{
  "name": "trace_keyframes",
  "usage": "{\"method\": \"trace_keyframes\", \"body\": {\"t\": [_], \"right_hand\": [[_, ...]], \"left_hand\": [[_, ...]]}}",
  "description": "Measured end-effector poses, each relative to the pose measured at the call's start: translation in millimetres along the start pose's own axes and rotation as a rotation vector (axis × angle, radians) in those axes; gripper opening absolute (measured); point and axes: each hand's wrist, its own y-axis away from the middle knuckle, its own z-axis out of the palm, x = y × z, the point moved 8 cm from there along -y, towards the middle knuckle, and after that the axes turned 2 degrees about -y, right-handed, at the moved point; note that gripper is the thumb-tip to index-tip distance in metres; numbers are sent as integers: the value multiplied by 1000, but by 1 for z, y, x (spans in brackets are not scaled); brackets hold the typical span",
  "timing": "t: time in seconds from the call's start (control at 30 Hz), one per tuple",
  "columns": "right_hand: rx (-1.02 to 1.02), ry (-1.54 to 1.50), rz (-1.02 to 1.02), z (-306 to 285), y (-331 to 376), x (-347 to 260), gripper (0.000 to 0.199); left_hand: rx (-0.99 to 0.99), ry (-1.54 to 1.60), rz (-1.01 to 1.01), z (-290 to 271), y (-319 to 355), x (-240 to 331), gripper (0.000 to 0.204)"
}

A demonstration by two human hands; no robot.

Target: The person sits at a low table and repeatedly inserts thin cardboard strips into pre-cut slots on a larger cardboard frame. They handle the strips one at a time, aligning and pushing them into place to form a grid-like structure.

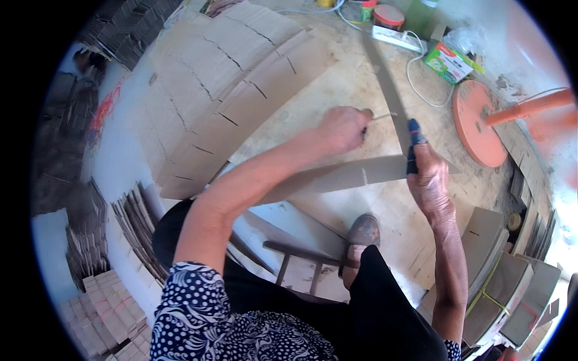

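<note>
My right hand (428, 174), its thumb or finger wrapped in dark blue, grips a cardboard strip (388, 84) near its end. A second cardboard strip (337, 180) runs leftward from the same spot, passing below my left forearm; a short pale mark crosses it. My left hand (344, 129) is closed just left of the upright strip. A small dark bit shows at its fingers, and a thin pale sliver (384, 115) reaches from them toward the strip. What the left hand holds is too blurred to name. Whether the two strips are joined is hidden by my right hand.
A large stack of slotted cardboard sheets (217, 90) leans at the left. An orange round base with a pole (478, 123), a white power strip (397, 37) and a green-and-white box (448, 62) stand at the back right. Tied cardboard bundles (497, 295) lie at lower right.
</note>
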Motion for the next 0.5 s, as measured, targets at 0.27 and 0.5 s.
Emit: {"method": "trace_keyframes", "body": {"t": [0.27, 0.5], "right_hand": [[-99, -70, 255, 28, -4, 30, 63], [-373, 46, 198, 78, -17, 36, 82]], "left_hand": [[213, -119, -56, -50, 8, -52, 45], [243, -627, -393, -145, 50, -209, 46]]}}
